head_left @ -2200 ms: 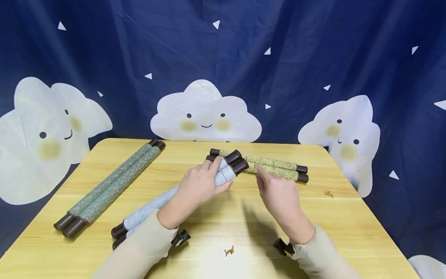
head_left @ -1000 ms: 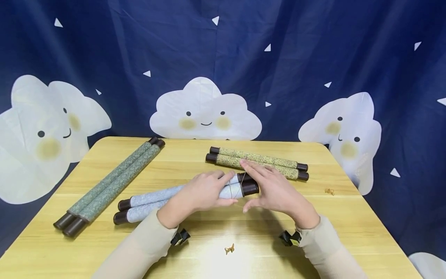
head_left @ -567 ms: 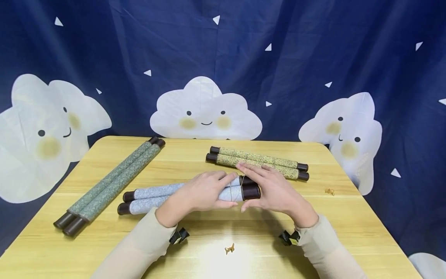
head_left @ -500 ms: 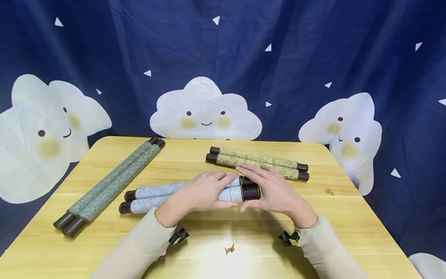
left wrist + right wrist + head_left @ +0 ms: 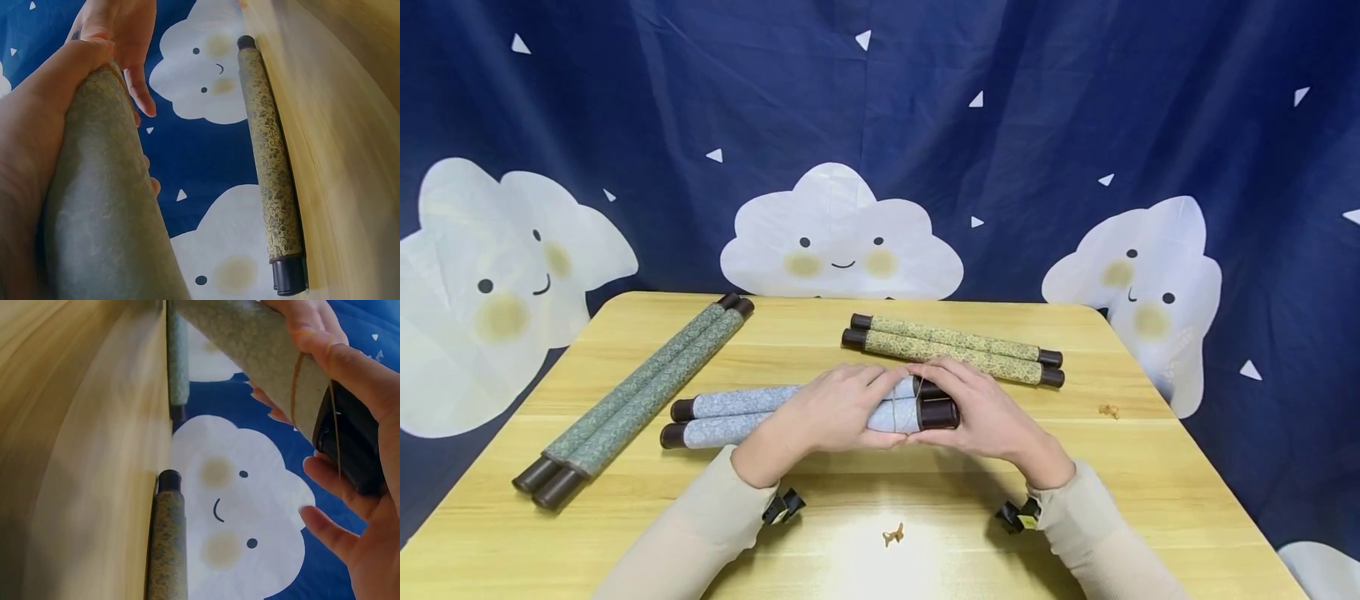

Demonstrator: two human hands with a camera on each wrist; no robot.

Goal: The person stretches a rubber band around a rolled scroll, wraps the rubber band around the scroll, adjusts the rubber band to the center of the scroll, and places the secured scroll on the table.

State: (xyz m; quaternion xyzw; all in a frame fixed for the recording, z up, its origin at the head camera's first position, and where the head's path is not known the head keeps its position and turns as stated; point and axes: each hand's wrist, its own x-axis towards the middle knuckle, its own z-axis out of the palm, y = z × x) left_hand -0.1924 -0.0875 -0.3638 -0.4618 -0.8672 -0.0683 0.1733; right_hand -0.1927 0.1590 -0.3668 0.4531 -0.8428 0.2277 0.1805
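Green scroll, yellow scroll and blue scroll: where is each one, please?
Green scroll (image 5: 661,390): head view, middle of its right-hand roll.
Yellow scroll (image 5: 955,337): head view, middle of its farther roll.
Blue scroll (image 5: 726,428): head view, nearer roll, close to its left end.

Looking forward and down from above and behind the left hand (image 5: 835,408) and right hand (image 5: 981,408), the head camera takes in the tabletop (image 5: 842,492) from well back, the curtain (image 5: 1045,125) beyond. The left-wrist camera (image 5: 784,506), close behind its hand, looks sideways-on along the blue scrolls (image 5: 745,427) toward the right hand. The right-wrist camera (image 5: 1018,517), equally close and also rolled sideways, faces back toward the left. Both wrist views share the blue scrolls, both hands and the curtain.
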